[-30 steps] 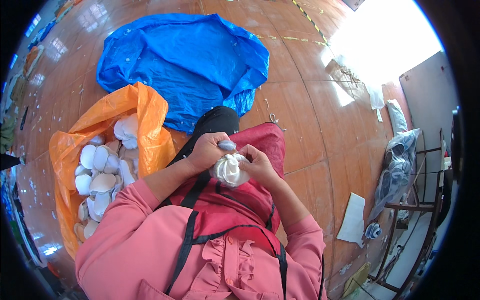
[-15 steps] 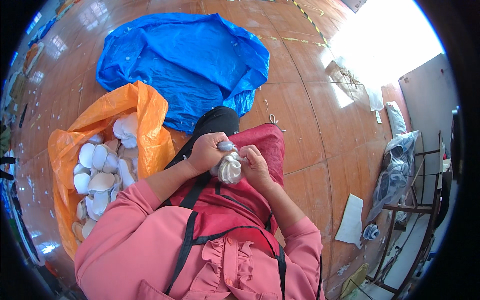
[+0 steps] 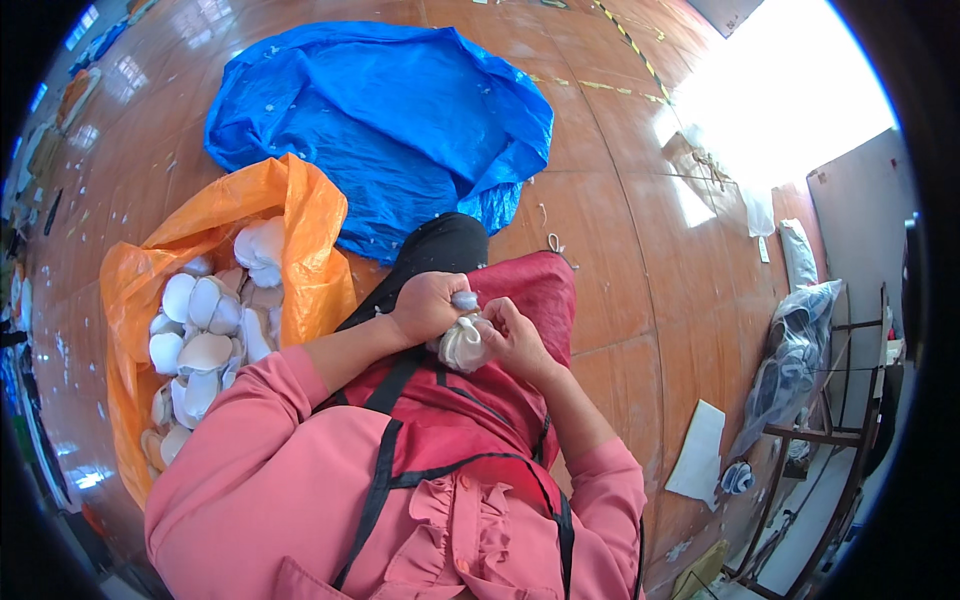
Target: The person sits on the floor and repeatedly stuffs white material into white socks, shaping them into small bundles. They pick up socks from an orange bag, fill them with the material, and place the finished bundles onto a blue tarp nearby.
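Above my lap, my left hand (image 3: 430, 306) is closed around the upper part of a white, gathered cloth piece (image 3: 463, 346) with twisted folds. A small, shiny greyish tip (image 3: 464, 299) sticks out at the top of that fist. My right hand (image 3: 518, 342) pinches the right side of the same cloth between thumb and fingers. Part of the cloth is hidden behind the fingers. Under both hands lies a dark red apron (image 3: 520, 290) with black edging. To the left stands an open orange bag (image 3: 128, 330) holding several white and beige cup-shaped pads (image 3: 205, 352).
A large blue plastic sheet or sack (image 3: 370, 110) lies spread ahead on the tiled floor (image 3: 600, 240). At right are a white board piece (image 3: 697, 455), a clear plastic bag of dark things (image 3: 785, 350) and a metal frame (image 3: 820, 436).
My right hand has shifted slightly on the cloth, and both hands still grip it. The whole view has turned a little, so the surroundings sit slightly further right.
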`<state>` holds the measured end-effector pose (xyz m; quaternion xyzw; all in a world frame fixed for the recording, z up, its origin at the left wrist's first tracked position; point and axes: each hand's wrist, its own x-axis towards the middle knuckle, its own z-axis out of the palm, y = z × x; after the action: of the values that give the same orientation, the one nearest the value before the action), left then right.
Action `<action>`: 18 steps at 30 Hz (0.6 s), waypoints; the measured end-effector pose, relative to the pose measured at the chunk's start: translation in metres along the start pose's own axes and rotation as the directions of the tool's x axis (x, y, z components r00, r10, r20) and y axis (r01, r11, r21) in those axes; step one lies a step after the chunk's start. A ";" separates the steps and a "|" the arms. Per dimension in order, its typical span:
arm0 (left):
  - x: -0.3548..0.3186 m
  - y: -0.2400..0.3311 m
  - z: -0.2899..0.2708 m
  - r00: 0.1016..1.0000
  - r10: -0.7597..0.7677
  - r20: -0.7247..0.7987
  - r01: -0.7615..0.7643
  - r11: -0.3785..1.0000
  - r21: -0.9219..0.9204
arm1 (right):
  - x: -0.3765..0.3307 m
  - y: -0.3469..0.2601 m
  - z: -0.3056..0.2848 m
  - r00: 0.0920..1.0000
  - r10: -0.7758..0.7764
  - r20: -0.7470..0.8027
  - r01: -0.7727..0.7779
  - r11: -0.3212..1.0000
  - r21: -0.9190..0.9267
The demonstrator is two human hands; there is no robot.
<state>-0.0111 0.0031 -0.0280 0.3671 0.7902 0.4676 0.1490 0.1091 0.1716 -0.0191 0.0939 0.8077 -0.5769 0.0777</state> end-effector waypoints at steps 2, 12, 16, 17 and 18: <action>0.001 -0.001 0.003 0.999 0.043 0.008 -0.043 0.996 0.072 | 0.003 -0.007 -0.004 0.998 0.016 0.062 -0.013 0.998 -0.058; 0.009 -0.010 0.003 0.969 -0.200 0.147 0.205 0.979 -0.016 | 0.002 0.006 -0.006 0.981 0.053 0.188 -0.031 0.993 -0.117; 0.013 -0.017 0.003 0.935 -0.300 0.188 0.325 0.938 -0.120 | -0.002 0.017 0.009 0.999 0.017 0.036 -0.012 0.990 -0.143; 0.014 -0.019 0.004 0.921 -0.329 0.208 0.364 0.918 -0.159 | -0.004 0.017 0.014 1.000 0.006 -0.026 -0.011 0.972 -0.234; 0.018 -0.019 0.003 0.906 -0.357 0.227 0.401 0.895 -0.195 | -0.005 0.017 0.015 0.995 -0.086 -0.047 0.068 0.950 -0.305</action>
<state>-0.0301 0.0118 -0.0440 0.2267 0.7677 0.4844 0.3531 0.1184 0.1625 -0.0387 0.0666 0.8915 -0.4458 0.0443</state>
